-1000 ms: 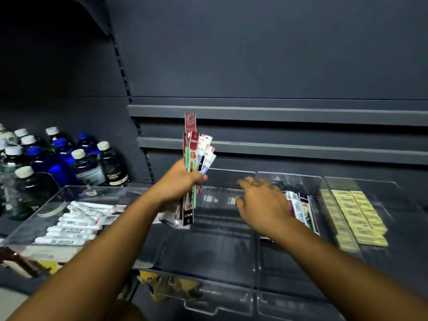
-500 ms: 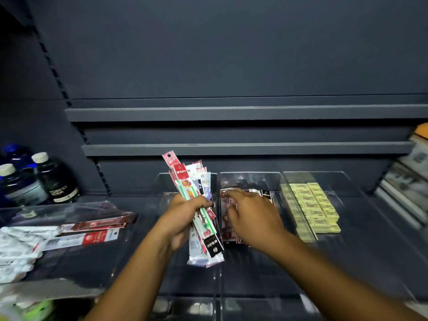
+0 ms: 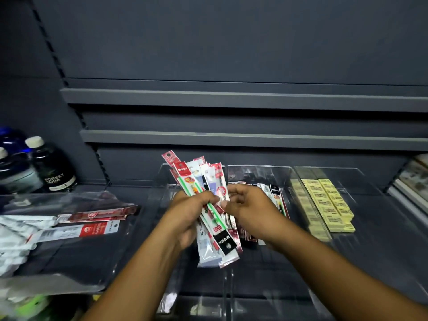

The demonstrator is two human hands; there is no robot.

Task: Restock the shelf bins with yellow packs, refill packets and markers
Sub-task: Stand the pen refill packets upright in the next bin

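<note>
While the left hand (image 3: 192,213) is gripping a fanned bundle of refill packets (image 3: 209,179) around its middle, fingers curled tight across the front, the right hand (image 3: 251,210) is meeting it from 3 o'clock, its bent thumb and fingertips pinching the bundle's right edge. The bundle is tilting, with its tops leaning toward 11 o'clock and its lower ends hanging toward 5 o'clock, above the clear bins (image 3: 231,283) on the shelf. More slim packets (image 3: 276,193) are lying in the bin just behind the right hand, at 2 o'clock from the bundle. Yellow packs (image 3: 328,202) are sitting in neat rows in the next bin over, at 3 o'clock and well apart from both hands. At 9 o'clock, red-and-white packets (image 3: 92,220) are lying flat in a wide clear tray (image 3: 111,272), and at 10 o'clock dark bottles (image 3: 54,169) are standing upright at the shelf's back.
</note>
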